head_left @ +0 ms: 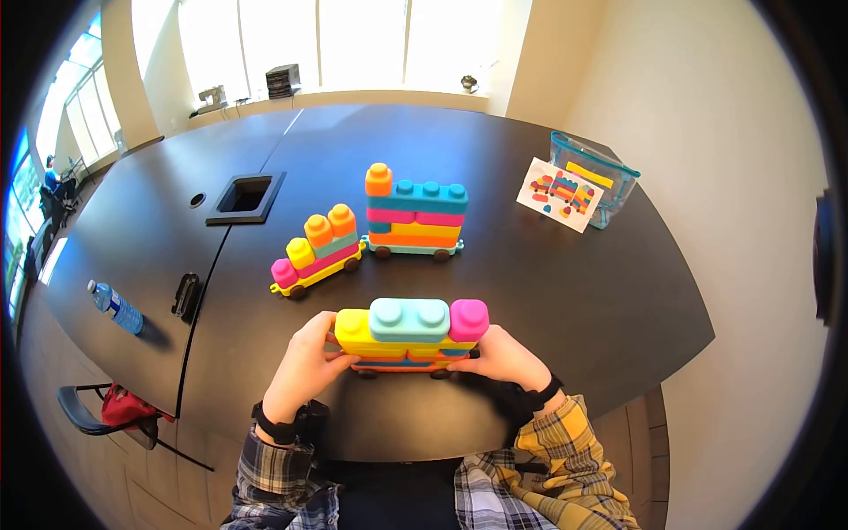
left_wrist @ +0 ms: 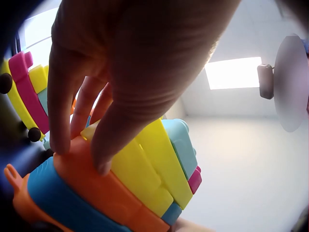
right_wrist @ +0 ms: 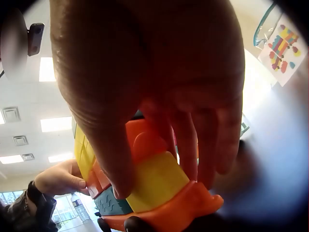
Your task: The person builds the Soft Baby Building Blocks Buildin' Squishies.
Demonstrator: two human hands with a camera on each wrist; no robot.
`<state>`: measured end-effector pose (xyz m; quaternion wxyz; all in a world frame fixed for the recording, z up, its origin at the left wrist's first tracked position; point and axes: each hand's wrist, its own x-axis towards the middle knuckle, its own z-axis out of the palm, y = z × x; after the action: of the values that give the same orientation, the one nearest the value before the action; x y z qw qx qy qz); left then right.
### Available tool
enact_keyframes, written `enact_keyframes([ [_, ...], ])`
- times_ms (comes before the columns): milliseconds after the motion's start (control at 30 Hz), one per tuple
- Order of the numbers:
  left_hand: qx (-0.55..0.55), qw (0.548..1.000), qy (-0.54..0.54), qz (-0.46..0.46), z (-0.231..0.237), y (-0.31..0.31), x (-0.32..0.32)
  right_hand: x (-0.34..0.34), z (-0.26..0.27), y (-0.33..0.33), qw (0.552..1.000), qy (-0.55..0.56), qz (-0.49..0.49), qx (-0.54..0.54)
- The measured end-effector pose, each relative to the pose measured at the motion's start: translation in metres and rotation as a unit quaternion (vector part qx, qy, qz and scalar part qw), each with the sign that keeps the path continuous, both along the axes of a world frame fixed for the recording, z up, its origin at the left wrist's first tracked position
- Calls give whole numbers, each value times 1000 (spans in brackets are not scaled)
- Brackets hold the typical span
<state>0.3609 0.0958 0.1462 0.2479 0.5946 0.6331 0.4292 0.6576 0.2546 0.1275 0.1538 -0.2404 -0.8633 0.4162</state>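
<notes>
A toy train wagon built of chunky bricks (head_left: pixel 411 320) stands at the table's near edge, wheels down. Yellow, light-blue and pink bricks top it; orange, yellow and blue ones show lower down. My left hand (head_left: pixel 302 369) grips its left end, with the thumb against an orange brick (left_wrist: pixel 104 186) in the left wrist view. The right hand (head_left: pixel 511 360) holds the opposite end, its thumb near a yellow brick (right_wrist: pixel 157 183) low on the wagon. Beyond stand a small yellow-based wagon (head_left: pixel 320 254) with stepped bricks and a taller light-blue-based wagon (head_left: pixel 417 217), end to end.
At the back right, a printed picture card (head_left: pixel 559 196) leans against a clear zip pouch (head_left: pixel 609 168). A water bottle (head_left: pixel 116 306) and a small black case (head_left: pixel 185 296) are at the left. Further back is a square opening (head_left: pixel 246 197) in the table (head_left: pixel 565 291).
</notes>
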Motion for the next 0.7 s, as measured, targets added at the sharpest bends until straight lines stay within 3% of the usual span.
enact_keyframes([
  [167,51,995,81,9,23,17,26,16,8,0,999,19,-30,20],
  [233,98,989,112,0,39,37,39,29,1,11,988,130,-85,-2],
  [367,162,978,119,-55,40,107,59,62,6,33,965,192,-177,9],
  [433,201,969,14,-143,21,157,62,79,17,41,962,100,-248,47],
  [467,109,973,-88,-186,29,169,68,83,19,46,957,83,-276,38],
  [700,92,969,-118,-195,-27,247,105,90,5,67,922,-20,-378,77],
])
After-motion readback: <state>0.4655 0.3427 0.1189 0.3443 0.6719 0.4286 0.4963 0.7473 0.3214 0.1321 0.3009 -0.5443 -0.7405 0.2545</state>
